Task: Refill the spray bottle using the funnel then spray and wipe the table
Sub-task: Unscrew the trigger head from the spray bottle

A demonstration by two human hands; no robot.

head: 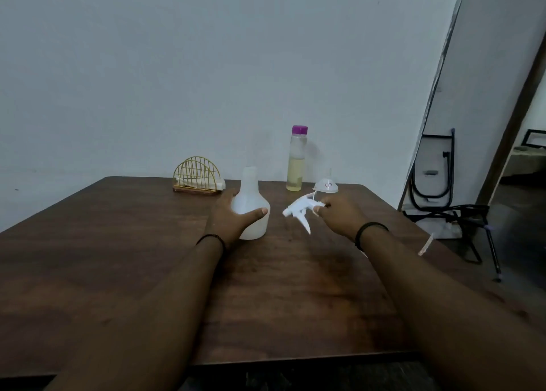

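Note:
A white translucent spray bottle [251, 197] stands upright on the dark wooden table [118, 257], its neck uncapped. My left hand [233, 216] holds its body, thumb across the front. My right hand [339, 213] grips the white trigger sprayer head [300, 210] just above the table, to the right of the bottle, nozzle pointing left. Behind it a small clear funnel [326, 185] sits upside down, spout up. A tall clear bottle [296, 160] with a purple cap, about half full of yellowish liquid, stands near the table's back edge.
A gold wire napkin holder [197, 178] with white napkins stands at the back, left of the spray bottle. A white wall runs behind the table. Folded black metal frames [443, 201] lie on the floor to the right, past the table's right edge.

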